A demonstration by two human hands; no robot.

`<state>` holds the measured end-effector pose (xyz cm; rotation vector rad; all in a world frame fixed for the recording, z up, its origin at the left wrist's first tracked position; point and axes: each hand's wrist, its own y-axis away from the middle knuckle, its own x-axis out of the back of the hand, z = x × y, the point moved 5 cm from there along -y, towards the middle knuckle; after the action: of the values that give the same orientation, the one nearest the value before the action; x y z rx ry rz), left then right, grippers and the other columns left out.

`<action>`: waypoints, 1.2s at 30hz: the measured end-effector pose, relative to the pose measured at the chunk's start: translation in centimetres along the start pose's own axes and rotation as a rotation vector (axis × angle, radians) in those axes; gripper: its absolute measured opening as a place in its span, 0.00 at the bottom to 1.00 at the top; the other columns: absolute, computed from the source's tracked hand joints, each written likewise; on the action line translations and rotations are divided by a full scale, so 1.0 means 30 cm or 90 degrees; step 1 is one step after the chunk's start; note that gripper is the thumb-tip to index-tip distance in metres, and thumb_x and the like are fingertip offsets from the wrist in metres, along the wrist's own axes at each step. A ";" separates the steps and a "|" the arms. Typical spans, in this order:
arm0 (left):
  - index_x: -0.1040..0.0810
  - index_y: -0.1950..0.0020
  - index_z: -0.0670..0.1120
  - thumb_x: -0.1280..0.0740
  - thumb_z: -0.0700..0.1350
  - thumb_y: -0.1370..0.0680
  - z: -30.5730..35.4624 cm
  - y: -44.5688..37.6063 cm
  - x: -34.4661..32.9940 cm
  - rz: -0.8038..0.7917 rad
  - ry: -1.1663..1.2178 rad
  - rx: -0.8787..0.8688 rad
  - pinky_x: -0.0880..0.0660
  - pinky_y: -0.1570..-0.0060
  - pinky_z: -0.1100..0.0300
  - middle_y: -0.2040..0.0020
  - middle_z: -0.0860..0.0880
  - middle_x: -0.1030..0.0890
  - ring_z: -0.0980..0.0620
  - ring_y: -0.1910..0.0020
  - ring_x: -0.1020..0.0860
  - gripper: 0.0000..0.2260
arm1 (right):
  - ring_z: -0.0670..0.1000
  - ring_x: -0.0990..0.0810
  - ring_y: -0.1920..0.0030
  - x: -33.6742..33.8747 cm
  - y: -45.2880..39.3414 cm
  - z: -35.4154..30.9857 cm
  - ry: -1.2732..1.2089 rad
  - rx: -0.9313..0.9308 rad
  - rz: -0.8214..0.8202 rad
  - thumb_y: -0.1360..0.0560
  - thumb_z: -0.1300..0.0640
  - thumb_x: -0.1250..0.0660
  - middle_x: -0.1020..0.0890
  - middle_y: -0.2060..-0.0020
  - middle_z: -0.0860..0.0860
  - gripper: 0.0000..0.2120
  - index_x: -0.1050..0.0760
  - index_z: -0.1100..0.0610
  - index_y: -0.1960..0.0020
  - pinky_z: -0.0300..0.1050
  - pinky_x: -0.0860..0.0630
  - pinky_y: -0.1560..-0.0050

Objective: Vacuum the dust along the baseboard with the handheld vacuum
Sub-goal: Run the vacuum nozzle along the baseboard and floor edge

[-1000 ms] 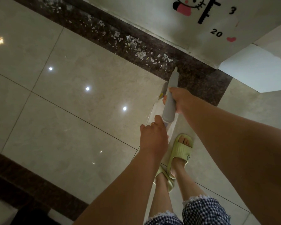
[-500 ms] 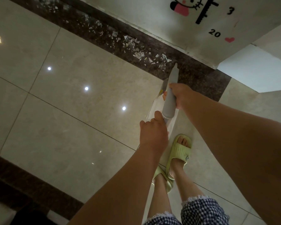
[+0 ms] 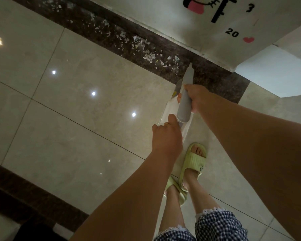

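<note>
Vacuum in right hand's grip.

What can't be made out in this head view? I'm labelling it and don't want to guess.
- Nozzle tip of the handheld vacuum: too small and dim to tell whether it touches the dark floor strip.
- Right hand: its fingers wrap behind the body, hidden.
- Left hand: fingertips hidden by its own back; contact with the vacuum's rear end unclear.
- White scraps: the trail is cut off by the top edge.
</note>
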<state>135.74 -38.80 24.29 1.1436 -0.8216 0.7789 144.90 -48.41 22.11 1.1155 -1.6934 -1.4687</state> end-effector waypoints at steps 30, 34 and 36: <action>0.38 0.36 0.43 0.33 0.54 0.23 -0.109 0.170 -0.011 -0.033 0.003 0.023 0.35 0.52 0.55 0.56 0.51 0.21 0.50 0.59 0.21 0.24 | 0.57 0.25 0.37 -0.049 0.042 0.160 0.125 0.020 0.079 0.20 0.56 0.38 0.24 0.37 0.59 0.18 0.31 0.63 0.33 0.55 0.31 0.33; 0.39 0.36 0.43 0.34 0.54 0.23 -0.080 0.143 -0.004 -0.038 0.001 0.018 0.35 0.51 0.55 0.56 0.50 0.22 0.49 0.58 0.21 0.24 | 0.55 0.23 0.41 -0.038 0.046 0.127 0.103 0.042 0.063 0.19 0.58 0.39 0.24 0.36 0.59 0.18 0.31 0.63 0.31 0.51 0.28 0.41; 0.39 0.36 0.43 0.34 0.54 0.22 -0.067 0.127 -0.002 -0.040 0.000 0.019 0.35 0.51 0.54 0.56 0.51 0.22 0.50 0.58 0.21 0.24 | 0.54 0.21 0.50 -0.030 0.044 0.112 0.094 0.048 0.060 0.20 0.57 0.38 0.23 0.37 0.58 0.18 0.31 0.62 0.32 0.49 0.26 0.49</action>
<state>132.73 -35.99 25.54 1.1908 -0.7719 0.7413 142.10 -46.06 22.83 1.1393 -1.6851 -1.2435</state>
